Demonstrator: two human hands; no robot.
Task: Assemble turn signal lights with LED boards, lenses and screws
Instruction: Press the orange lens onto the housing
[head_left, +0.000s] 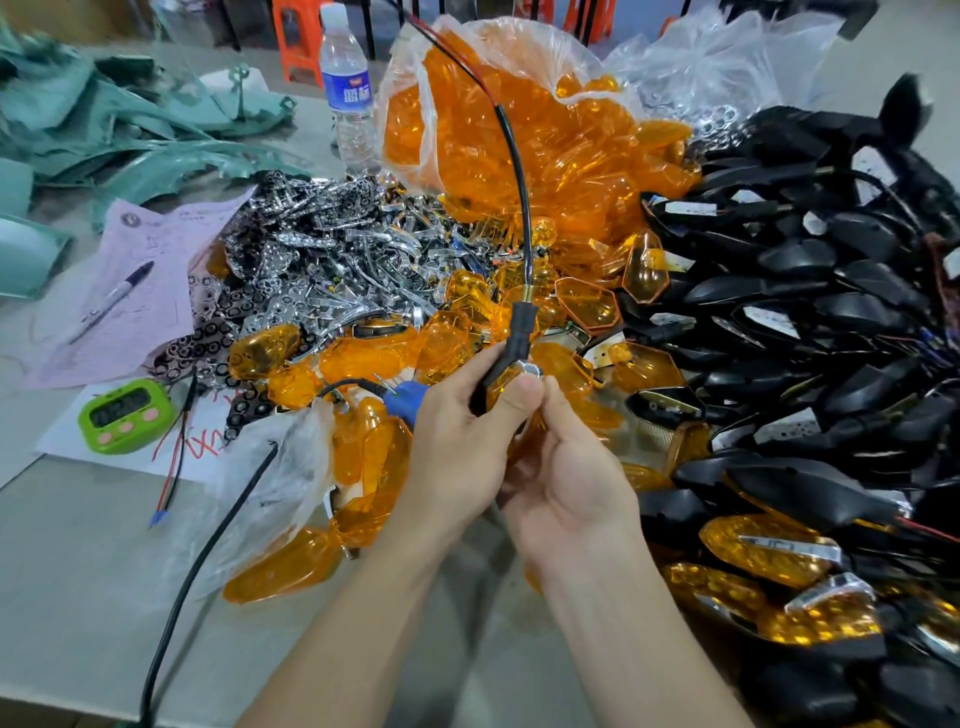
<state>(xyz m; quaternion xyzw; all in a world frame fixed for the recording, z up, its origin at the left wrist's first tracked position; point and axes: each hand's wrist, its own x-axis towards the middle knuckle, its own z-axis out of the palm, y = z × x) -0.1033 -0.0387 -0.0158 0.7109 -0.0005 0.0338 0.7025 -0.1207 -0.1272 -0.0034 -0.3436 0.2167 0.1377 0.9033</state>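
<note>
Item: turn signal light (519, 332), black stem with amber lens, held at centre above the table (78, 571).
- Left hand (462, 452): curled round the stem, thumb pressed on the lens.
- Right hand (566, 478): curled round the underside.
- 12 o'clock: bag of amber lenses (509, 130).
- 3 o'clock: black housings (831, 312), heaped.
- 11 o'clock: water bottle (347, 88); blue label, characters not legible.
- 9 o'clock: green timer (124, 415), digits unreadable; purple sheet (150, 249), handwriting illegible.

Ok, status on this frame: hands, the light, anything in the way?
Left hand grips turn signal light, thumb on its orange lens. Right hand holds the same light. Nothing blocking; blue-handled tool lies just behind.
</note>
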